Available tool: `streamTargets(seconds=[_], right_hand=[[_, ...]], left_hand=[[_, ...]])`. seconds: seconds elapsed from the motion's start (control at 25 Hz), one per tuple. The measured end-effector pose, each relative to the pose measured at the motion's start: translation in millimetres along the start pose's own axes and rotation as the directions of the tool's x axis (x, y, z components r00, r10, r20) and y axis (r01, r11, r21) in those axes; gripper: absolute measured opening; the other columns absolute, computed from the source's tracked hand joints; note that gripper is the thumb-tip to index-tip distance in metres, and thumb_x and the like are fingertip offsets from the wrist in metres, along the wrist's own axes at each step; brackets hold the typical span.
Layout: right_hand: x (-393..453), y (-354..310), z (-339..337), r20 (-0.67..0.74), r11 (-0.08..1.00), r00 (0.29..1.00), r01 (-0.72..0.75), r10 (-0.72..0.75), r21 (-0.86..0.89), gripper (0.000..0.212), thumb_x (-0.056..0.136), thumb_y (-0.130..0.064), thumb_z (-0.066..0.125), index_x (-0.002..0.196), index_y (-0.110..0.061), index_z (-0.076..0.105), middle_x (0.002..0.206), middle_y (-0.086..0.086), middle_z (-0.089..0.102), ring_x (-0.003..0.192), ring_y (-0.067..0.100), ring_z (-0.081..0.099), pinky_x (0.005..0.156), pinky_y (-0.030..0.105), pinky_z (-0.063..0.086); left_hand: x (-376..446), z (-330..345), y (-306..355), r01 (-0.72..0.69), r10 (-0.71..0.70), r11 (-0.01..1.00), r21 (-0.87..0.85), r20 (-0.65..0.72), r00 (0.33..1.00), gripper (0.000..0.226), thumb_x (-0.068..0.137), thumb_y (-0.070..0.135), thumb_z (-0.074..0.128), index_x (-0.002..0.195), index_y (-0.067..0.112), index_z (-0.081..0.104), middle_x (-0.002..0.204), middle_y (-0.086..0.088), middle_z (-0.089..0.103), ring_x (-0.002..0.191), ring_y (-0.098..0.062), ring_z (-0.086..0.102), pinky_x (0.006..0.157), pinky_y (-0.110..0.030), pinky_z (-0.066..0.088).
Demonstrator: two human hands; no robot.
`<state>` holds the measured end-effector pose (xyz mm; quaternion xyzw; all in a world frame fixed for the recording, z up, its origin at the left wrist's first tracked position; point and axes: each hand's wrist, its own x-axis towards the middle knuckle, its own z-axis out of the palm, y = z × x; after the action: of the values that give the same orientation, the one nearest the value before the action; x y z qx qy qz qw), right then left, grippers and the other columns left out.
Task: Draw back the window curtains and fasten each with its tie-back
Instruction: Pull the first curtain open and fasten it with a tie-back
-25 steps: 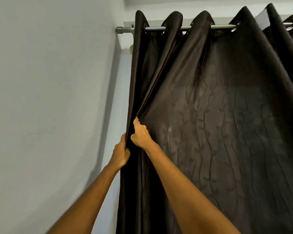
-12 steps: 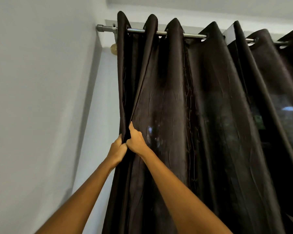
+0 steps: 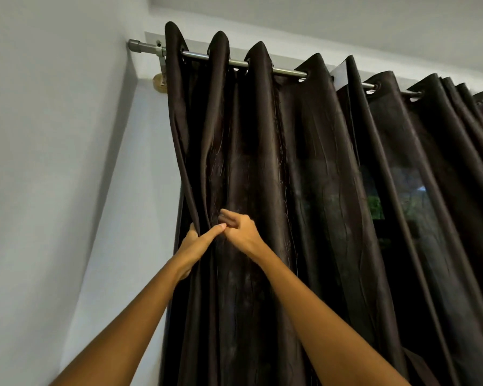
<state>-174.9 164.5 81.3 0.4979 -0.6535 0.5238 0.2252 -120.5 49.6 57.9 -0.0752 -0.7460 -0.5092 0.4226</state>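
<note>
Curtain (image 3: 262,168): dark, eyeleted, hung on rod (image 3: 260,66) across upper frame, folds bunched toward upper left. Left hand (image 3: 195,243): pinches the leading fold at centre left, thumb stretched along the cloth. Right hand (image 3: 241,231): fingers half curled against the next fold; whether it grips cannot be told. Advice: gather pleats evenly leftward, keeping the bundle tight for tying. Tie-back: none seen. Wall (image 3: 53,162): left.

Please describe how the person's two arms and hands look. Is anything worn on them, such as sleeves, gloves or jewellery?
Both forearms are bare: no sleeve reaches into view. The left hand and the right hand wear no gloves, and no ring, watch or bracelet shows on the visible fingers or wrists. The fingernails look short and unpainted.
</note>
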Motion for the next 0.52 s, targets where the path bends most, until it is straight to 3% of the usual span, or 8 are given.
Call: streamTargets(seconds=[0.08,0.16,0.24,0.36,0.44,0.52], right_hand=[[-6,4,-20,-0.231,0.951,0.951,0.138,-0.205,-0.278,0.047,0.088,-0.003,0.048,0.135,-0.007,0.045,0.137,0.013,0.050,0.129,0.023,0.046,0.097,0.015,0.036],[-8,9,-40,-0.406,0.871,0.841,0.141,-0.356,-0.471,0.048,0.092,-0.013,0.050,0.139,-0.011,0.039,0.147,0.007,0.037,0.141,0.020,0.027,0.110,0.021,0.023],[-3,20,-60,-0.526,0.890,0.812,-0.016,-0.255,-0.456,0.068,0.091,-0.030,0.056,0.146,-0.010,0.021,0.156,0.007,0.016,0.145,0.022,0.007,0.117,0.032,0.013],[6,38,-81,-0.524,0.951,0.845,-0.243,0.109,-0.193,0.111,0.074,-0.048,0.071,0.147,-0.008,-0.002,0.157,0.014,0.001,0.145,0.028,-0.004,0.119,0.046,0.006],[11,43,-82,-0.422,0.960,0.882,-0.268,0.210,-0.084,0.114,0.074,-0.039,0.075,0.147,-0.010,-0.008,0.156,0.015,0.004,0.144,0.030,0.004,0.118,0.048,0.013],[17,46,-73,-0.314,0.971,0.925,-0.236,0.213,-0.037,0.095,0.083,-0.015,0.066,0.148,-0.011,-0.003,0.152,0.016,0.021,0.138,0.031,0.027,0.112,0.041,0.030]], left_hand=[[3,17,3,0.003,0.002,0.996,0.089,-0.064,0.998,0.064,0.080,0.021,0.063,0.137,0.017,0.035,0.125,-0.011,0.056,0.102,-0.024,0.057,0.088,-0.030,0.046],[8,29,4,0.010,-0.001,0.985,0.170,-0.056,0.998,0.062,0.084,0.008,0.054,0.140,0.015,0.028,0.125,-0.013,0.054,0.100,-0.026,0.054,0.083,-0.028,0.043],[12,34,2,0.021,-0.009,0.976,0.216,-0.060,0.998,0.065,0.085,0.004,0.049,0.143,0.013,0.021,0.126,-0.015,0.052,0.098,-0.027,0.052,0.080,-0.028,0.041],[16,34,-5,0.034,-0.013,0.966,0.257,-0.080,0.997,0.066,0.086,-0.001,0.044,0.145,0.010,0.016,0.131,-0.018,0.048,0.105,-0.031,0.051,0.081,-0.028,0.039],[17,34,-10,0.046,-0.031,0.959,0.281,-0.058,0.998,0.065,0.088,-0.002,0.043,0.145,0.010,0.015,0.133,-0.018,0.046,0.113,-0.033,0.050,0.086,-0.030,0.040],[21,33,-15,0.052,-0.050,0.955,0.293,-0.014,0.999,0.065,0.089,-0.003,0.041,0.145,0.011,0.013,0.135,-0.017,0.044,0.118,-0.033,0.048,0.095,-0.034,0.040]])
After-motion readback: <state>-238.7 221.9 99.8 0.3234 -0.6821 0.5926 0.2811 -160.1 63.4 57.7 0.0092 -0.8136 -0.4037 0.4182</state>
